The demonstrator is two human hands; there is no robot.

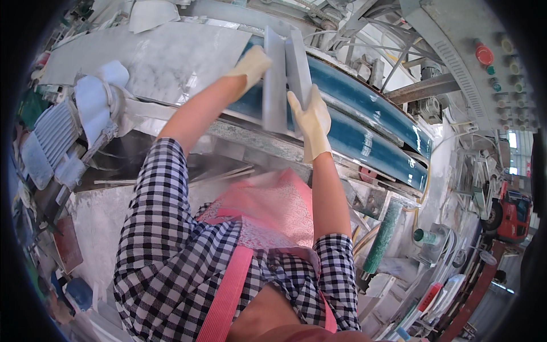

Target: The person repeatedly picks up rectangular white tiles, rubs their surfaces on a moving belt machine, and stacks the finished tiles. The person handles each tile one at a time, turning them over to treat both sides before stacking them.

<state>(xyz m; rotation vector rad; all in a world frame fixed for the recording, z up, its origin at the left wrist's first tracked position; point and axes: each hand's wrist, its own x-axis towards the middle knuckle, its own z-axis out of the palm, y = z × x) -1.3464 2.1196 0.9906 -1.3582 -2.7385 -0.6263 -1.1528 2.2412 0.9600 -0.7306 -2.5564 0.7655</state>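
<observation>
Two long, narrow grey slabs, perhaps stone or tile, stand on edge side by side above the blue belt, with a thin gap between them. My left hand (pixel 253 64), in a cream glove, is closed at the outer edge of the left slab (pixel 274 85); its fingertips are partly hidden. Lower down, my right hand (pixel 313 121), gloved alike, grips the right slab (pixel 298 65), its thumb on the near side and its fingers along the right edge. The slabs' lower ends look slightly blurred.
Blue conveyor belts (pixel 364 139) run across in front of me, beside a wide grey sheet (pixel 154 54). A ribbed motor (pixel 52 137) stands at left. Upper right hangs a control panel (pixel 461 51) with a red button. A green roller (pixel 383 236) and red vehicle (pixel 514 214) are at right.
</observation>
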